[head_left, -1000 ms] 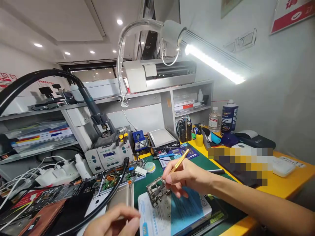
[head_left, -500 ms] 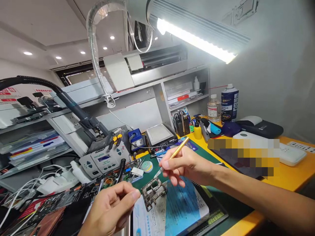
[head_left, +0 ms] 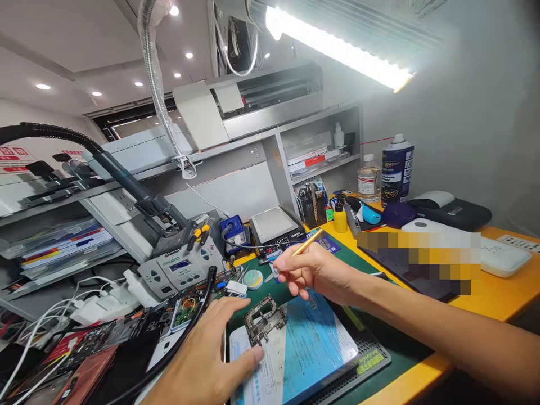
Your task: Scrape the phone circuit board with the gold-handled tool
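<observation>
A dark phone circuit board (head_left: 265,320) with an open middle lies on a blue-and-white flat box (head_left: 320,349). My left hand (head_left: 211,349) is open beside it, thumb and fingers spread around its left and lower edges. Whether the fingertips touch the board I cannot tell. Above and right of the board, my right hand (head_left: 307,270) pinches a slim gold-handled pointed tool (head_left: 309,242) like a pen. Its narrow pale tip is clear of the board and points down-left; its exact kind is not plain.
A round solder-like tin (head_left: 253,279) stands behind the board on the green mat (head_left: 350,256). A black hose (head_left: 198,315) runs left of my left hand, over loose phone parts. The grey rework station (head_left: 179,267) stands behind. A yellow bottle (head_left: 340,218) and spray can (head_left: 396,171) are at back right.
My left hand has opened from a pinch at the board's left edge and spread out. The tool's tip has lifted off or away from the board's top edge. The view has shifted slightly.
</observation>
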`<state>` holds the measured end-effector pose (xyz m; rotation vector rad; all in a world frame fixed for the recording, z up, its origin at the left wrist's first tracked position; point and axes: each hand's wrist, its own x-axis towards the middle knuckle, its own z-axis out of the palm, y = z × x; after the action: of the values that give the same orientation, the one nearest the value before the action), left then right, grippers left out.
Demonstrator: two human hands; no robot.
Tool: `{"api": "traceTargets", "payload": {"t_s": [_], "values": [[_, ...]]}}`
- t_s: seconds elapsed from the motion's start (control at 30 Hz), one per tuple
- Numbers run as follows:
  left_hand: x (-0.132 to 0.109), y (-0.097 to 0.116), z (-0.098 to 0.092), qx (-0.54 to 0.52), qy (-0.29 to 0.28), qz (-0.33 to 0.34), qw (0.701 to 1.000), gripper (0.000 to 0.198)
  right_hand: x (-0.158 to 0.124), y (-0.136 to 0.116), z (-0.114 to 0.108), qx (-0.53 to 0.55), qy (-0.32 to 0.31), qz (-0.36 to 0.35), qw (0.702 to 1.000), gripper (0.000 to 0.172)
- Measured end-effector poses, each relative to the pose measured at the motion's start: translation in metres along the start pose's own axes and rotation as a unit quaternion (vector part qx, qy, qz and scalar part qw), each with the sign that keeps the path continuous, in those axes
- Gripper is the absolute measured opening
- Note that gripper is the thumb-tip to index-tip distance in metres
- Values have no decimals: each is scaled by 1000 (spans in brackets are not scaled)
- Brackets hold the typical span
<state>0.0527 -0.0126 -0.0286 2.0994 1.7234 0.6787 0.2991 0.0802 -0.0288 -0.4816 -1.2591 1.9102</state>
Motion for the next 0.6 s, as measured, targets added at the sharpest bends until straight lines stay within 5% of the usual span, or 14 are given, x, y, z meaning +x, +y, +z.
{"api": "traceTargets", "payload": {"t_s": [0.27, 0.43, 0.6], "values": [[17, -2, 24, 109, 22, 87, 990, 54, 2, 4, -4, -2, 9, 3, 1000, 17], [10, 2, 24, 162, 86, 210, 960, 58, 2, 1, -3, 5, 8, 22, 1000, 14], [0, 11, 28, 172, 78, 333, 924, 60, 3, 1, -5, -4, -2, 90, 996, 14]]}}
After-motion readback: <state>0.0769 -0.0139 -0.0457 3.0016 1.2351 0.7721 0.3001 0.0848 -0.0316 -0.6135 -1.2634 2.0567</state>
